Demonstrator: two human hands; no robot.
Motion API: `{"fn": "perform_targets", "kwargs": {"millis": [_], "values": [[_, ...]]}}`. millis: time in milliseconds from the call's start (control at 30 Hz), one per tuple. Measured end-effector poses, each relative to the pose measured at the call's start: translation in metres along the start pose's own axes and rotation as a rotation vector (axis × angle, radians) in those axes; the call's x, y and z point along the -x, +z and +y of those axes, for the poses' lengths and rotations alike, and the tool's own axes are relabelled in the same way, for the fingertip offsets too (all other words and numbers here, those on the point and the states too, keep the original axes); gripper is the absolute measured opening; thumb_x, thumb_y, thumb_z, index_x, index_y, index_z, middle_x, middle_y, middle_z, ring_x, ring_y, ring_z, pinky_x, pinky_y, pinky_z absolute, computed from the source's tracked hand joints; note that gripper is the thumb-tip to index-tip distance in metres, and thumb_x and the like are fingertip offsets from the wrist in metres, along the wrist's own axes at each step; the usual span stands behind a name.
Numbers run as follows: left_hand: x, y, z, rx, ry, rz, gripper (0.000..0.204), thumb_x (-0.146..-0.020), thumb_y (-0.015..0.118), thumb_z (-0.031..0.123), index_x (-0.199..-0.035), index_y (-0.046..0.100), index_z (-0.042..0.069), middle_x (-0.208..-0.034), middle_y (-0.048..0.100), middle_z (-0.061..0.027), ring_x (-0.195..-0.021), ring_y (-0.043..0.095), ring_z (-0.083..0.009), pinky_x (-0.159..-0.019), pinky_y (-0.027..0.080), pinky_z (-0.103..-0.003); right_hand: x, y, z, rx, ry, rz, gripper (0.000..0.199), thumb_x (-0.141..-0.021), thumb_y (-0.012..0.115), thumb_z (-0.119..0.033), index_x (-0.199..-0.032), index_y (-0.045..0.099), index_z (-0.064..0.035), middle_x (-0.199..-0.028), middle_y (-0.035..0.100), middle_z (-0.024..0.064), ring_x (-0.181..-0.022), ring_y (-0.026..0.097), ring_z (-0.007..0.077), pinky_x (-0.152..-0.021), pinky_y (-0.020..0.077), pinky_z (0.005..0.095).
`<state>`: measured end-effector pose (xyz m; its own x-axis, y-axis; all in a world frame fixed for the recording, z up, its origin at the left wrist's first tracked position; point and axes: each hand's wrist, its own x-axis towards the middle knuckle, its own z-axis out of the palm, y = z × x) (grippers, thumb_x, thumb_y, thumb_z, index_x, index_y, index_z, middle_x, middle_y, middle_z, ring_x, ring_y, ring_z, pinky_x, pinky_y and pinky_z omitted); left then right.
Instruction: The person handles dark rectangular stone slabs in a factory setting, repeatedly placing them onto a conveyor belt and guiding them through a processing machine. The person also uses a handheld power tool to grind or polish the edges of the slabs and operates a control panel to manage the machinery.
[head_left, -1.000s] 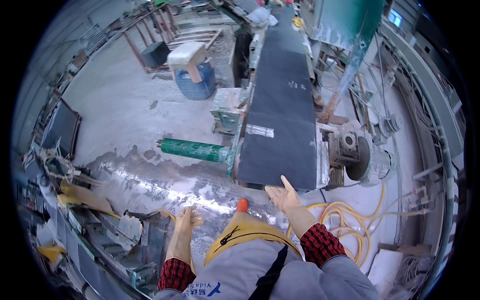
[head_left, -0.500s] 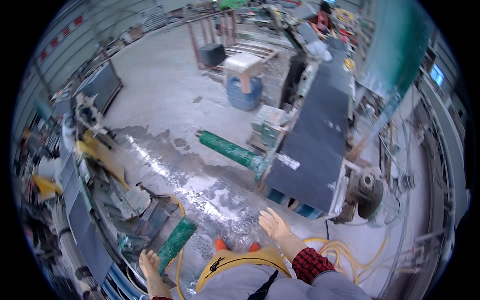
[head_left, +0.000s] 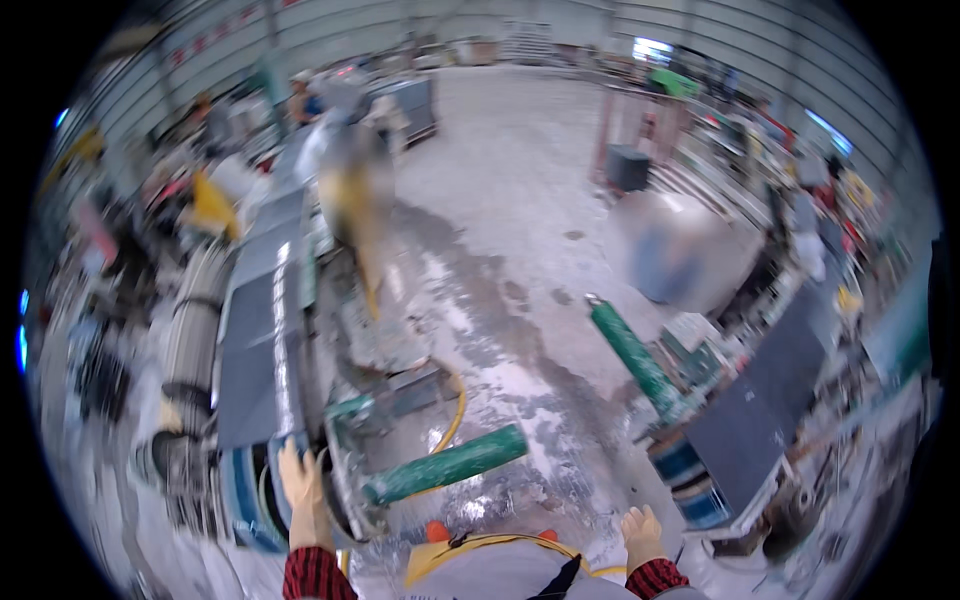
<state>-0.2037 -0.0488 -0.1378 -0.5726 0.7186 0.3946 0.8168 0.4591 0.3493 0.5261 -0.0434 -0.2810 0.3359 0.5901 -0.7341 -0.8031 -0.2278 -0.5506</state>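
My left hand (head_left: pixel 304 492) reaches over the near end of the left conveyor (head_left: pixel 238 490), which has a blue band around its end. Its fingers are stretched out, with nothing visible in them. Dark flat slabs (head_left: pixel 258 395) lie in a row along that conveyor, a bright reflection running down one side. Whether the hand touches the conveyor end, I cannot tell. My right hand (head_left: pixel 642 535) is low at the right of my body, empty, fingers apart. Between my hands, a green roller (head_left: pixel 450 465) juts out from the left machine.
At right, another conveyor (head_left: pixel 770 400) carries a dark slab, and a second green roller (head_left: pixel 632 350) sticks out beside it. A yellow hose (head_left: pixel 460 400) curves over the wet floor (head_left: pixel 530 400). A blurred person in yellow (head_left: pixel 357 195) stands beside the left conveyor, farther off.
My view has swung left, bringing the left conveyor closer to the middle. My left hand has gone from beside the green roller to the conveyor end; my right hand sits lower.
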Motion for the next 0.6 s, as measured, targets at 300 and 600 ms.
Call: {"fn": "perform_targets", "kwargs": {"millis": [300, 600], "values": [[-0.112, -0.004, -0.012, 0.032, 0.189, -0.022, 0.046, -0.092, 0.060, 0.022, -0.133, 0.051, 0.003, -0.136, 0.053, -0.0174, -0.126, 0.045, -0.0401, -0.110, 0.034, -0.049, 0.093, 0.135, 0.052, 0.311, 0.067, -0.117, 0.047, -0.102, 0.052, -0.037, -0.144, 0.048, -0.0158, -0.139, 0.058, 0.0111, -0.117, 0.060, 0.0314, -0.094, 0.0522, 0.0431], [-0.221, 0.040, 0.005, -0.046, 0.249, 0.054, 0.039, -0.083, 0.066, 0.026, -0.116, 0.058, 0.008, -0.119, 0.057, -0.0102, -0.114, 0.050, -0.0315, -0.095, 0.040, -0.045, 0.126, 0.116, 0.052, 0.304, 0.070, -0.026, 0.040, -0.102, 0.055, -0.032, -0.139, 0.050, -0.0148, -0.126, 0.062, 0.0160, -0.104, 0.063, 0.0382, -0.090, 0.0543, 0.0520]]}}
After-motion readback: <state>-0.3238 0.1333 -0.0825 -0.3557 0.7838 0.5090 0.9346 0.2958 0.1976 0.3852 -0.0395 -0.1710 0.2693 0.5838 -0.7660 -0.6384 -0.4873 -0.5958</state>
